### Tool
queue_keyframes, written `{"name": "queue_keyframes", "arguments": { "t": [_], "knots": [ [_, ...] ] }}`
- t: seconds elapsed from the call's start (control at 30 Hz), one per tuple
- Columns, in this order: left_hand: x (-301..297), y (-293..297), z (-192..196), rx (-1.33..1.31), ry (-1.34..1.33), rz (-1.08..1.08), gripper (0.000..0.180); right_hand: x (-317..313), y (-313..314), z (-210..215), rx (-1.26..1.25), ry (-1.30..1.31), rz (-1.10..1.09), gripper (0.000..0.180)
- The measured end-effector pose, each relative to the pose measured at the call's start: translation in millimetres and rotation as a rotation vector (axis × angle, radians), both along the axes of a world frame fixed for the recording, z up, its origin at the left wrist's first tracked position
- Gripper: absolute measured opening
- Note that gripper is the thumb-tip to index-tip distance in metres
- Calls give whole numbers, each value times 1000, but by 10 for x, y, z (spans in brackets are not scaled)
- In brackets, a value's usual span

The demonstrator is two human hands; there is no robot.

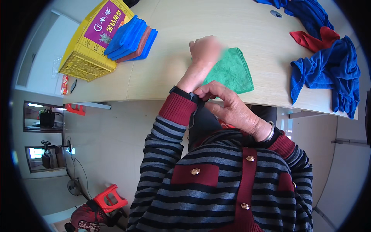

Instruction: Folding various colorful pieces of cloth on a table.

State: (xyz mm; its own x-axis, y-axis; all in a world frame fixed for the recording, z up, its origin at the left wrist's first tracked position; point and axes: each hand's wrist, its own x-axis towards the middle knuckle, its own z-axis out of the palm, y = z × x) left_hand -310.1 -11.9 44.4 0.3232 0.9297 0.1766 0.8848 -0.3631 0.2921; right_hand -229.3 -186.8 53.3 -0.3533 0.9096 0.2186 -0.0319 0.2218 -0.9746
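Note:
My left hand is held over the table at the upper left corner of a folded green cloth. Its fingers are turned away and partly blurred, so whether they are curled round anything does not show. A black strap with a small dark unit circles my left wrist at the maroon cuff. Thumb and forefinger of my right hand pinch at this wrist strap, just off the table's front edge. A silver bangle and a black band sit on my right wrist.
A yellow crate stands at the far left, with folded blue and brown cloths stacked against it. Rumpled blue cloths and a red cloth lie at the right. Red stool and another person are at lower left.

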Motion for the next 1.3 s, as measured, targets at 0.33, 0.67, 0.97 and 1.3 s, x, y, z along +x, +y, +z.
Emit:
{"name": "queue_keyframes", "arguments": {
  "t": [0.33, 0.67, 0.97, 1.3],
  "knots": [
    [405, -681, 3, 610, 828, -511, 27, 105, 52, 408, 674, -507, -177, 38],
    [331, -1218, -70, 666, 865, -738, 31, 17, -141, 429, 401, -443, 38, 34],
    [222, -1716, -50, 723, 908, -930, 34, -3, -203, 420, 299, -438, -90, 15],
    [650, -2076, -1093, 1220, 2363, -659, 53, -66, -135, 305, -126, -284, -250, 15]
  ]
}}
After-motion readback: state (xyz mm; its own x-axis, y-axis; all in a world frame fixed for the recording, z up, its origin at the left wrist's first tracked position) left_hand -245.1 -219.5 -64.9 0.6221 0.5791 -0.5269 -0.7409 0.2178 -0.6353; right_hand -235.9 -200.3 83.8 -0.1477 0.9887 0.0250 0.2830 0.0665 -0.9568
